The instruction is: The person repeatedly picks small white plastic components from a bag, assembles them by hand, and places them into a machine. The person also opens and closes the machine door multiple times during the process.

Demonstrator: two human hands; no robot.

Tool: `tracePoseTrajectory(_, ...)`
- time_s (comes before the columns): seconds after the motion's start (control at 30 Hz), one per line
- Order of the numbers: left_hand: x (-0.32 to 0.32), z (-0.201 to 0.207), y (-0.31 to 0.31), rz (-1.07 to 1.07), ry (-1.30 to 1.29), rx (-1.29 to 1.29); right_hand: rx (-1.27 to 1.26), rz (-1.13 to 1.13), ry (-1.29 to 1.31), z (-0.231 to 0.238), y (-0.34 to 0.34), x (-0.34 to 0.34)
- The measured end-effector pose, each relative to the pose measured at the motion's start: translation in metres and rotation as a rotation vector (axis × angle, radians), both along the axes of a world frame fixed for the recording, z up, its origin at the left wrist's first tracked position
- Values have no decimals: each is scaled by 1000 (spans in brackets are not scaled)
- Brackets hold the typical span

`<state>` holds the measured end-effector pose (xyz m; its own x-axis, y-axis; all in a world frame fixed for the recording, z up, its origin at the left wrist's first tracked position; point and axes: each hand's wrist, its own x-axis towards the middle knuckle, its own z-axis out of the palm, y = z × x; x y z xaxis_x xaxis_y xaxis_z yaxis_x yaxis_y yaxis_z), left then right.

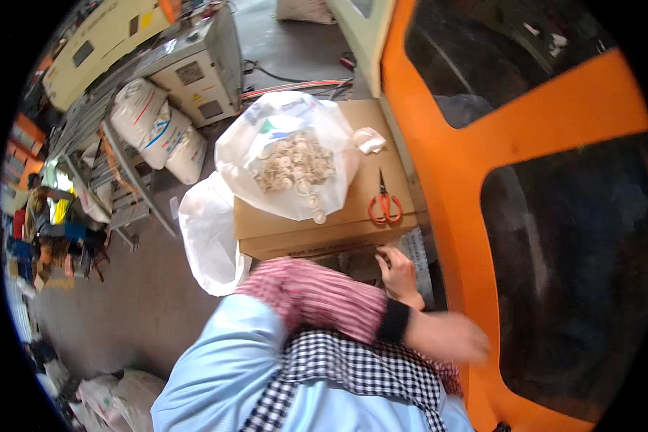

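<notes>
My left hand (450, 337), smeared by motion, reaches across my body toward the orange machine door; its fingers cannot be made out. Beyond it my right hand (399, 277) is by the near edge of a cardboard box (302, 241), its fingers curled and whatever they pinch too small to tell. On the box lie scissors (385, 209) with red handles, blades pointing away from me. To their left, an open clear plastic bag (234, 155) bears a heap of small pale round parts (295, 164). A crumpled white piece (369, 140) lies behind the scissors.
An orange machine door (475, 237) with dark windows rises close on my right. Another white bag (209, 234) hangs at the box's left side. Further left are stuffed white sacks (155, 126), a metal frame (140, 176) and a grey cabinet (194, 75). A person (65, 223) is far left.
</notes>
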<state>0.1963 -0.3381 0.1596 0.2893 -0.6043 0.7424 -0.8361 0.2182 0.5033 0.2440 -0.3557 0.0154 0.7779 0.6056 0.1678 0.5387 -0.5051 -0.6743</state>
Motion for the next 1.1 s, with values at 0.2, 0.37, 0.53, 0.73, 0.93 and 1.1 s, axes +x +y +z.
tracePoseTrajectory(0.2, -72, -110, 194, 1249, 883, -60, 54, 164, -15, -24, 169, 40)
tracePoseTrajectory(0.37, -142, -141, 239, 1328, 1287, -109, -97, 192, -215, -89, 236, 65)
tracePoseTrajectory(0.53, -141, -144, 263, 1223, 1465, -481, 420, 100, 541, -25, 231, 54)
tracePoseTrajectory(0.73, -88, -96, 301, 839, 1479, -963, 785, 299, 1459, 15, 229, 27)
tracePoseTrajectory(0.93, -81, -79, 302, 1032, 1414, -1000, 682, 362, 1276, 32, 234, 25)
tracePoseTrajectory(1.1, -83, -88, 297, 1277, 1208, -1063, 280, 848, 378, 53, 214, 31)
